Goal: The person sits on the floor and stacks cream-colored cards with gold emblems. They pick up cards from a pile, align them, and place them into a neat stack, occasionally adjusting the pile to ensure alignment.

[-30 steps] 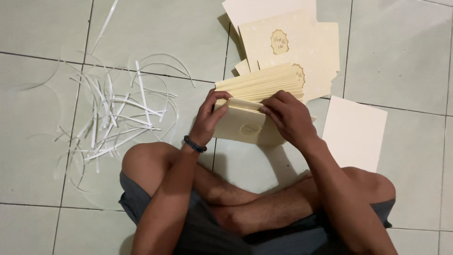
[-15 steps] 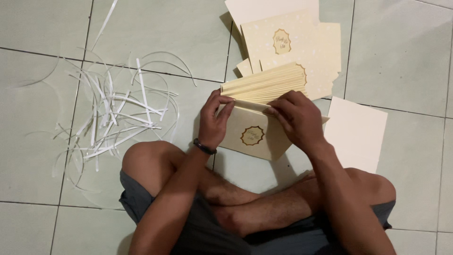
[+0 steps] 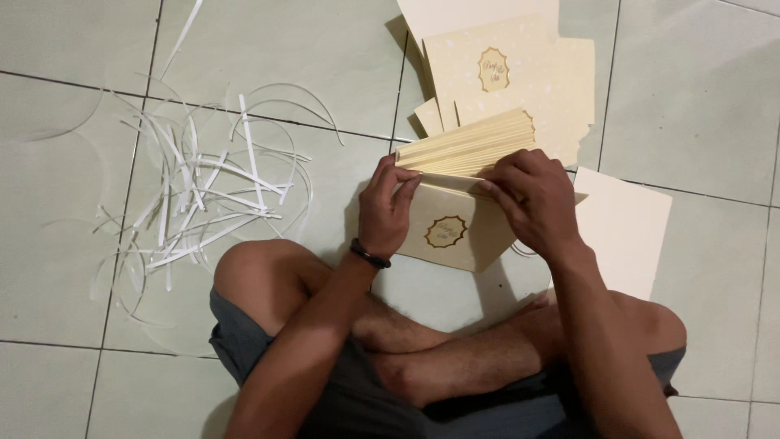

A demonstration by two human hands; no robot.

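Note:
I sit cross-legged on a tiled floor. My left hand (image 3: 388, 207) and my right hand (image 3: 532, 199) both grip a cream card (image 3: 451, 232) with a gold emblem on its front, held tilted above the floor. The left hand holds its left edge, the right hand its upper right part. Just behind the card lies a fanned stack of cream cards (image 3: 467, 146), touching my fingertips. My left wrist wears a dark band.
More cream cards with gold emblems (image 3: 508, 73) lie spread at the top. A plain cream sheet (image 3: 621, 228) lies at the right by my knee. A tangle of white paper strips (image 3: 203, 191) covers the floor to the left.
The card in my hands has turned over and tilted down toward me, so its gold emblem shows. Both hands stayed on it.

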